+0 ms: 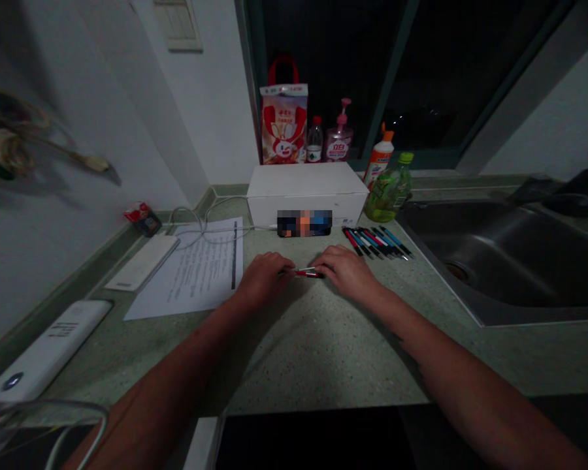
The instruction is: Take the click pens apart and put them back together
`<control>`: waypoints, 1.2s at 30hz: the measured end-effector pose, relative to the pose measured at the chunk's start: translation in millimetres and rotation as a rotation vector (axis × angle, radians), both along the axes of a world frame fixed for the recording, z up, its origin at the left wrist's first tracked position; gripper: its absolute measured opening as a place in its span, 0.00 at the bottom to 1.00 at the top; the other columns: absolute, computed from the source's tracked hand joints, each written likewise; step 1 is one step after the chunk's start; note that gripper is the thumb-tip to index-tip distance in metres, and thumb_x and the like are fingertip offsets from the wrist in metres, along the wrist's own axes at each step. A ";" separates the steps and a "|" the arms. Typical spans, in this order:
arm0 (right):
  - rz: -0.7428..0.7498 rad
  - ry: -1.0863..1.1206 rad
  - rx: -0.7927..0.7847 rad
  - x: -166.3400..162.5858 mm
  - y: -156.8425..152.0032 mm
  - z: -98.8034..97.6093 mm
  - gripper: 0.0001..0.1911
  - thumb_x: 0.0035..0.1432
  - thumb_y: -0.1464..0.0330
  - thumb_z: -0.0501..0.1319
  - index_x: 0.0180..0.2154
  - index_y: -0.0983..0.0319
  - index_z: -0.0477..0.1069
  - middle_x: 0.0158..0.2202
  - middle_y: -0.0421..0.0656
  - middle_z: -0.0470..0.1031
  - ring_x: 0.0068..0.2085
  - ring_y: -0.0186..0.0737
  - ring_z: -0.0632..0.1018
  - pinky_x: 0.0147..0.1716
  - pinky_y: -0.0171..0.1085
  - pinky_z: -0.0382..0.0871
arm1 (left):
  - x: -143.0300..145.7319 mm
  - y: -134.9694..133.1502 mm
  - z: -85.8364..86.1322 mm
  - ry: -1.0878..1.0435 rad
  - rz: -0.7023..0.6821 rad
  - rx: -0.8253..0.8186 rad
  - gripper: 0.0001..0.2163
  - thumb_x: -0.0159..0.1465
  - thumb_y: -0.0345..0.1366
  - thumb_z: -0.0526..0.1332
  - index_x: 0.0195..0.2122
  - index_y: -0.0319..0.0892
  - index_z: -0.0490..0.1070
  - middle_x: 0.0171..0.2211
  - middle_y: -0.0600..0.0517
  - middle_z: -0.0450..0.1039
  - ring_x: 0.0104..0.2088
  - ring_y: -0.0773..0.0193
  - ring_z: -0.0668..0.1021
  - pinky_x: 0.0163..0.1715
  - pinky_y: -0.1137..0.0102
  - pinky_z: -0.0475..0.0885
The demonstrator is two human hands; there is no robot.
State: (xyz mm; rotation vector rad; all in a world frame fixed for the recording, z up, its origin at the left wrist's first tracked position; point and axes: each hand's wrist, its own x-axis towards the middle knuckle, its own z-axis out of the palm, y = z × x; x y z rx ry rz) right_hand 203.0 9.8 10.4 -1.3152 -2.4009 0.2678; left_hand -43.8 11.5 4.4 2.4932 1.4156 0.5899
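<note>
Over the middle of the counter, my left hand (263,279) and my right hand (347,271) face each other, fingers closed. A thin pale rod (304,269), which looks like a pen refill, runs between their fingertips, and both hands pinch it. Just under it is a red and black pen piece (310,275); whether it is held or lies on the counter I cannot tell. Beyond my right hand, several pens (376,241) in red, blue, white and black lie side by side in a row. A phone (304,225), its screen blurred, leans against a white box (306,183).
To the left are a printed sheet (200,271), a white flat case (143,262), a white device (49,349) and loose cables. Behind the box stand a snack bag (284,127) and bottles, with a green bottle (389,192) at its right. A steel sink (514,254) borders the right side.
</note>
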 end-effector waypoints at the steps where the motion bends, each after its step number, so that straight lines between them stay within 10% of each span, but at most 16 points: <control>1: 0.007 0.004 0.000 0.0 0.0 0.3 0.09 0.70 0.70 0.62 0.44 0.59 0.83 0.43 0.47 0.81 0.47 0.46 0.77 0.50 0.43 0.67 | 1.1 -0.3 -0.7 0.006 -0.011 -0.003 0.06 0.70 0.34 0.63 0.41 0.44 0.82 0.39 0.48 0.82 0.42 0.55 0.80 0.47 0.60 0.70; 36: 0.081 -0.051 -0.233 2.3 -2.4 0.5 0.08 0.61 0.76 0.67 0.36 0.57 0.83 0.33 0.41 0.80 0.38 0.41 0.78 0.41 0.38 0.67 | 9.5 -5.6 -5.2 0.080 -0.008 -0.050 0.06 0.66 0.31 0.64 0.37 0.45 0.83 0.34 0.47 0.78 0.39 0.53 0.77 0.42 0.58 0.71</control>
